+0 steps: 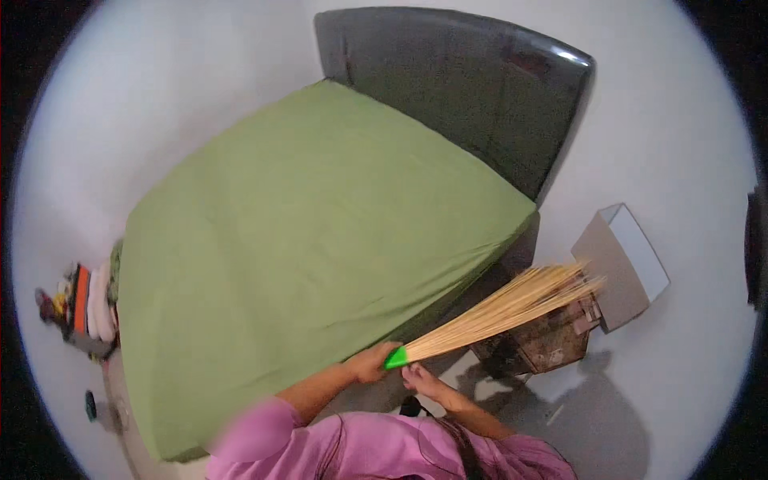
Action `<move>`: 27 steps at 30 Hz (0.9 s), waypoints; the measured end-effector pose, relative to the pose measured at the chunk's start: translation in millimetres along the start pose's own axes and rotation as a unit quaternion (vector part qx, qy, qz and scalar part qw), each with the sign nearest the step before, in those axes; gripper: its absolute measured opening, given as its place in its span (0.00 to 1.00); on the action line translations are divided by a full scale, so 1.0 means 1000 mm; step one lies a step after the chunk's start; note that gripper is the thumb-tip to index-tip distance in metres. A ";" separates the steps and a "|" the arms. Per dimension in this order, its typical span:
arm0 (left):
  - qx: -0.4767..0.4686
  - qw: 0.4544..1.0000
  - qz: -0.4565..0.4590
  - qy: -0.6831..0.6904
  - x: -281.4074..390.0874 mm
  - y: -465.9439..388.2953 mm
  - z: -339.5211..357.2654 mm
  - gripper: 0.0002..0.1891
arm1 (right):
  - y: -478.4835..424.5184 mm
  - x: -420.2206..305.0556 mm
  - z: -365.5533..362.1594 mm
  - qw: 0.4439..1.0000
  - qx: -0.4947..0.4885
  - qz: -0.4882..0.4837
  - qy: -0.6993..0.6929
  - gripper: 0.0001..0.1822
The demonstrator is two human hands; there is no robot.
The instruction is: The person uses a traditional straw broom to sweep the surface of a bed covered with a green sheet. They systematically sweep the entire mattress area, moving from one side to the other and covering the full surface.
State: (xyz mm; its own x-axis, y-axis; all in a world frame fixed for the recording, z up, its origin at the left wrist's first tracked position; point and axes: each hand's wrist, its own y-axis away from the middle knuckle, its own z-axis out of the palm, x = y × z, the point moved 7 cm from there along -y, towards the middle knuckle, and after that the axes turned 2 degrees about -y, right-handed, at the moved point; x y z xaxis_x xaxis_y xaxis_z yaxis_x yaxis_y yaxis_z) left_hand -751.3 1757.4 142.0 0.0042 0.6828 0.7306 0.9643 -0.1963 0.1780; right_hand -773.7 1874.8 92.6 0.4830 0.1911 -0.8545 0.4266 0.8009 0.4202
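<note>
My left hand point(373, 363) is closed around the bright green grip of a stick broom point(498, 309). Its pale yellow bristles fan out up and to the right, over a low brown piece of furniture. Just below the green grip is my right hand point(422, 381), fingers curled; whether it touches the broom cannot be told. Beside my left forearm lies a mattress covered by a green fitted sheet point(312, 240), with a few wrinkles along its near edge.
A dark headboard point(456, 84) stands at the far end of the bed. To the right are a brown, worn low cabinet point(546, 342) and an open cardboard box point(618, 282) by the wall. Folded fabrics point(99, 300) are stacked past the bed's left end.
</note>
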 end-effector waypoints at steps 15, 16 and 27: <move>0.497 0.718 -0.291 0.392 -0.144 0.296 0.032 0.12 | -0.074 -0.019 -0.036 0.810 0.201 0.046 0.549 0.15; 0.565 0.622 -0.333 0.427 -0.154 0.338 0.043 0.11 | -0.064 0.001 0.002 0.762 0.114 0.049 0.636 0.18; 0.860 0.150 -0.297 0.386 -0.154 0.515 0.133 0.10 | -0.100 -0.061 0.049 0.765 0.189 -0.051 0.614 0.29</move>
State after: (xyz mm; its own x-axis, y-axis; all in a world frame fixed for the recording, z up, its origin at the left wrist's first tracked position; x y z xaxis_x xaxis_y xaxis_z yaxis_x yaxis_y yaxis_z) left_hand -220.1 1644.6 33.4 0.3907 -0.1952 0.8996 -0.6222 0.6642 0.4144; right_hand -808.3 1755.1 117.6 -0.5510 0.7129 -0.4338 0.7168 0.6705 0.1916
